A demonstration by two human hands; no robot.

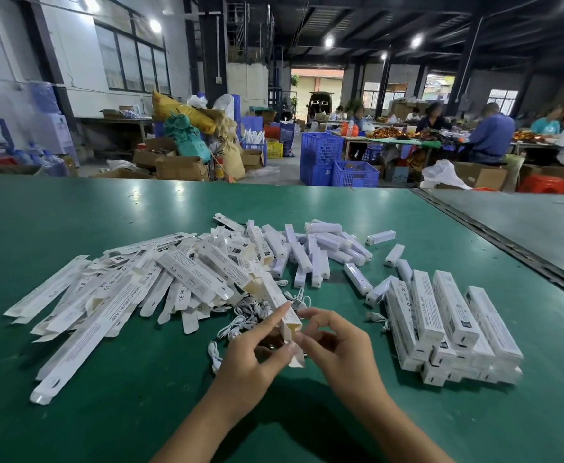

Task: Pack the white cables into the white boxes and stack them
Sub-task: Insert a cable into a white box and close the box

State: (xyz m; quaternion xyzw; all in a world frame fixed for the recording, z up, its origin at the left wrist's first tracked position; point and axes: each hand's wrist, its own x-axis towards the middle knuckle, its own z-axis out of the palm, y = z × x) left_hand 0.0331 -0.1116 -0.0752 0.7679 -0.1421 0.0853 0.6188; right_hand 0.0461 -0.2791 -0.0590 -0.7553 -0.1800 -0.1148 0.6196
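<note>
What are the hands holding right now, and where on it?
One long white box: left hand grips beside its open end, right hand pinches that end.

We log a green table (107, 222) in front, with a grey table (524, 228) beside it at right. Beyond lies a concrete floor (284, 168) crowded with blue crates (320, 152), cardboard boxes (180, 168) and stuffed sacks (187, 138). The left wall (76, 71) is white, with dark-framed windows (130, 61). Under the dark beamed ceiling (374, 21), round lamps (155, 25) are lit. The far doorway (317, 85) opens to daylight. At right, people (491, 135) sit at worktables (390, 139).
</note>
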